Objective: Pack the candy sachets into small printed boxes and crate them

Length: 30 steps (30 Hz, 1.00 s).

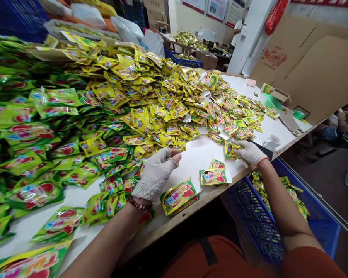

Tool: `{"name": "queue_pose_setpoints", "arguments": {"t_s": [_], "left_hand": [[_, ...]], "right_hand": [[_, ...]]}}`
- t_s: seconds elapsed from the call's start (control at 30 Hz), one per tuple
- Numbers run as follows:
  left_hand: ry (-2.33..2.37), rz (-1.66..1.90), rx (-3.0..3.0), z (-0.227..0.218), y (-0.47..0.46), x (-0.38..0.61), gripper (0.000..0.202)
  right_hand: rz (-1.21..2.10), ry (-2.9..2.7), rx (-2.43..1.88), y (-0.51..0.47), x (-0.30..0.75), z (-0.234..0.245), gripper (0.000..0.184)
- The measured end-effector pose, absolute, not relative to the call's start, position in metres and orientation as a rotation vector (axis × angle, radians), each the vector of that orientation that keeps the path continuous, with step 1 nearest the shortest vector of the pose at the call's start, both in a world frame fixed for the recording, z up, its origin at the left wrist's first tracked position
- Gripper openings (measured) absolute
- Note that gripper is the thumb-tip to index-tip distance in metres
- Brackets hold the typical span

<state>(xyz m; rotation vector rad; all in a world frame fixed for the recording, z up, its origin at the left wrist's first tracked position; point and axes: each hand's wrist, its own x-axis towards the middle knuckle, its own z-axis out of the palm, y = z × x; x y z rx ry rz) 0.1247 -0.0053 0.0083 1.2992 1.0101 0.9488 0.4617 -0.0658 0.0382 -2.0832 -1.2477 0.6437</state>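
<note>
A huge heap of small yellow sachets (150,96) and larger green sachets (31,135) covers the white table (200,154). My left hand (156,173), in a pale fingerless knit glove, rests at the near edge of the heap with its fingers curled loosely; I see nothing held in it. My right hand (249,151), gloved the same way, is closed on a small bunch of yellow sachets (230,148) near the table's front edge. Two green-and-yellow packs (178,196) (214,176) lie loose between my hands.
A blue plastic crate (316,220) holding several sachets stands below the table edge on the right. A white cup (271,142) sits beside my right hand. Cardboard sheets (319,73) lean at the back right. Another person's arm (346,125) shows at the far right.
</note>
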Motion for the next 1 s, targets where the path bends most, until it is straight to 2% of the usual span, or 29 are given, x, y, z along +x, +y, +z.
{"name": "queue_pose_setpoints", "arguments": {"t_s": [0.23, 0.4, 0.53, 0.73, 0.83, 1.0], "left_hand": [[0.966, 0.871, 1.349, 0.001, -0.009, 0.137, 0.043], [1.065, 0.846, 1.763, 0.003, -0.009, 0.137, 0.031], [1.071, 0.749, 2.056, 0.007, 0.002, 0.153, 0.034], [1.148, 0.309, 2.520, 0.022, 0.022, 0.231, 0.043], [1.098, 0.216, 2.576, 0.024, 0.027, 0.269, 0.046], [1.076, 0.236, 2.651, 0.027, 0.035, 0.266, 0.041]], "right_hand": [[0.798, -1.190, -1.867, -0.048, 0.423, 0.014, 0.034], [0.872, -1.148, -1.599, -0.021, 0.408, 0.021, 0.043], [0.861, -0.993, -1.505, -0.011, 0.414, 0.032, 0.047], [0.766, -0.900, -1.422, -0.017, 0.407, 0.041, 0.064], [0.733, -0.851, -1.401, -0.023, 0.401, 0.043, 0.070], [0.682, -0.943, -1.396, -0.039, 0.405, 0.042, 0.063]]}}
